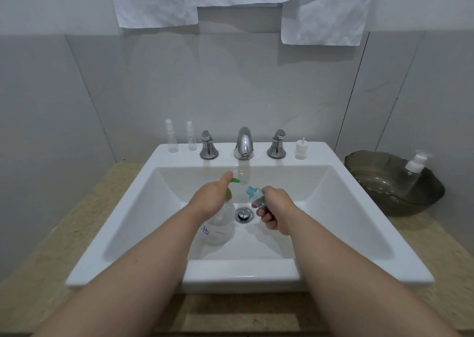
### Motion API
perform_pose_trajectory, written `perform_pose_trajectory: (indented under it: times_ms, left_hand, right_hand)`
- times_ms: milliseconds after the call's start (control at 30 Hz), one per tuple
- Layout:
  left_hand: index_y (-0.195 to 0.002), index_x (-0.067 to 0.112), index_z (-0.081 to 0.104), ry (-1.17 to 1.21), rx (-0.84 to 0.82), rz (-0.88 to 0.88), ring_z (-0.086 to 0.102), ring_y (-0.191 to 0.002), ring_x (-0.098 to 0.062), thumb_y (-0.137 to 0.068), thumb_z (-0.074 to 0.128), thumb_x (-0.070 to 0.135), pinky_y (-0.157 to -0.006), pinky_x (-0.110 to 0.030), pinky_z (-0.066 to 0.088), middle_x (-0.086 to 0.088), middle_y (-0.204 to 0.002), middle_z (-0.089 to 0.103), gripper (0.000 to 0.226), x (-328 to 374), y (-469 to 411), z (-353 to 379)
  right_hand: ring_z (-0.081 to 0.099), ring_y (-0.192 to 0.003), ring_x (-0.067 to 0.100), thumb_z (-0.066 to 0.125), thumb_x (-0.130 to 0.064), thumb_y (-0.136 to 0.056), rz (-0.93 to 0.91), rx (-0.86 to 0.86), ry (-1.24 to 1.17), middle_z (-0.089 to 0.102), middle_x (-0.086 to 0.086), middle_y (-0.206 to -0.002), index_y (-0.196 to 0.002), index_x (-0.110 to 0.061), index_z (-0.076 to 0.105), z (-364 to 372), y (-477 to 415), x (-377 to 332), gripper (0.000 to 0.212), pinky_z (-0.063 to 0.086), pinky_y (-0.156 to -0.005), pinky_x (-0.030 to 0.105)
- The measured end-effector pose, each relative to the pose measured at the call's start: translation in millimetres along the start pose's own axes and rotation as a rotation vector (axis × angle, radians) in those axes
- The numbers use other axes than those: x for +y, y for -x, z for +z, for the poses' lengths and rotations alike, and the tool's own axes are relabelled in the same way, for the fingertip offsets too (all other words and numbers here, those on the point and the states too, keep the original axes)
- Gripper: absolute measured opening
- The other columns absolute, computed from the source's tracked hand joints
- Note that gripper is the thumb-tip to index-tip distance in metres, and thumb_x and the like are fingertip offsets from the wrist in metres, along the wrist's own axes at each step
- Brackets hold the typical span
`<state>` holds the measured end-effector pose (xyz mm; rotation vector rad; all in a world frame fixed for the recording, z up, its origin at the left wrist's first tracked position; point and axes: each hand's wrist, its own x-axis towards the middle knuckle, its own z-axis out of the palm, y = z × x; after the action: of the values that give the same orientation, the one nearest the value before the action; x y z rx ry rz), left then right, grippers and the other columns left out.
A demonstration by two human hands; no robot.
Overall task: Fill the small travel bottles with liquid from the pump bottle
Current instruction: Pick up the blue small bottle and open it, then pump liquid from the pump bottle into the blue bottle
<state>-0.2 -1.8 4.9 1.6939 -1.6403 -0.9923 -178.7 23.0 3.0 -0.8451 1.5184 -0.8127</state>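
Note:
My left hand [211,198] grips the neck of a clear pump bottle [219,227] with a green pump head [234,181], held over the white sink basin [320,208]; my thumb lies on top of the pump. My right hand [275,212] holds a small travel bottle [256,195] with a teal neck, tilted with its mouth towards the pump's spout, a short gap between them. Two small clear spray bottles [172,138] [191,136] stand on the sink ledge at the back left. A small white pump cap [300,149] stands on the ledge at the back right.
A chrome faucet [243,143] with two handles [208,145] [277,144] stands behind the basin, and the drain [243,214] lies below my hands. A dark glass bowl [372,182] on the beige counter at the right holds a clear bottle with a white pump [414,168].

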Motion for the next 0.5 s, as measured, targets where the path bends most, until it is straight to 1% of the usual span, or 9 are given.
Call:
perform_pose_trajectory:
  times_ms: [67,100,167,233,300,433,500]
  left_hand:
    - [-0.085,0.010,0.070,-0.110,-0.014,0.061,0.058,-0.085,-0.024,-0.107,0.023,0.063,-0.084,-0.036,0.042,0.000,-0.083,0.063,0.074,4.7,4.4,3.1]
    - [-0.089,0.007,0.071,-0.159,-0.021,0.088,0.059,-0.088,-0.025,-0.107,0.022,0.063,-0.086,-0.036,0.044,0.000,-0.082,0.063,0.077,6.9,5.9,5.3]
    - [-0.092,0.000,0.073,-0.242,-0.017,0.138,0.063,-0.095,-0.031,-0.107,0.020,0.064,-0.092,-0.039,0.048,-0.010,-0.087,0.069,0.084,9.0,6.6,10.0]
    - [-0.093,-0.006,0.072,-0.308,0.002,0.158,0.065,-0.096,-0.035,-0.105,0.017,0.066,-0.094,-0.044,0.050,-0.019,-0.096,0.073,0.091,7.8,4.5,12.6]
    - [-0.092,-0.005,0.072,-0.386,0.026,0.163,0.066,-0.093,-0.033,-0.104,0.014,0.069,-0.092,-0.046,0.052,-0.018,-0.095,0.073,0.095,5.5,1.5,13.2]
    - [-0.083,0.000,0.072,-0.515,0.061,0.155,0.064,-0.083,-0.027,-0.100,0.007,0.072,-0.083,-0.043,0.054,-0.011,-0.086,0.071,0.099,2.7,-0.3,10.4]
    - [-0.084,0.003,0.073,-0.517,0.063,0.138,0.064,-0.084,-0.024,-0.098,0.004,0.076,-0.084,-0.042,0.054,-0.008,-0.087,0.072,0.101,0.4,-0.2,7.7]
  right_hand:
    - [0.026,-0.045,0.015,0.032,-0.021,-0.095,-0.002,-0.003,0.001,0.046,0.005,-0.057,-0.086,-0.006,0.059,0.6,0.3,-0.5,0.033,0.019,-0.044,0.021]
    - [0.026,-0.045,0.015,0.032,-0.021,-0.095,-0.002,-0.002,-0.001,0.046,0.005,-0.057,-0.087,-0.006,0.060,0.7,0.4,-0.7,0.033,0.019,-0.043,0.021]
    - [0.026,-0.044,0.015,0.031,-0.022,-0.095,0.000,-0.001,-0.010,0.046,0.004,-0.056,-0.088,-0.006,0.061,0.4,0.3,-0.8,0.034,0.019,-0.043,0.021]
    - [0.025,-0.044,0.015,0.031,-0.022,-0.095,0.007,0.005,-0.018,0.045,0.004,-0.056,-0.087,-0.006,0.061,-0.1,0.2,-0.6,0.035,0.019,-0.043,0.021]
    - [0.025,-0.044,0.015,0.031,-0.021,-0.094,0.013,0.012,-0.022,0.045,0.004,-0.055,-0.086,-0.006,0.061,-0.6,0.3,-0.6,0.034,0.019,-0.044,0.021]
    - [0.025,-0.043,0.015,0.030,-0.020,-0.094,0.029,0.005,-0.022,0.045,0.004,-0.055,-0.086,-0.006,0.061,-1.2,-0.4,-0.1,0.035,0.019,-0.044,0.020]
    - [0.025,-0.044,0.015,0.030,-0.019,-0.093,0.043,-0.009,-0.009,0.045,0.004,-0.055,-0.086,-0.006,0.061,-0.9,-0.5,0.3,0.034,0.020,-0.043,0.020]
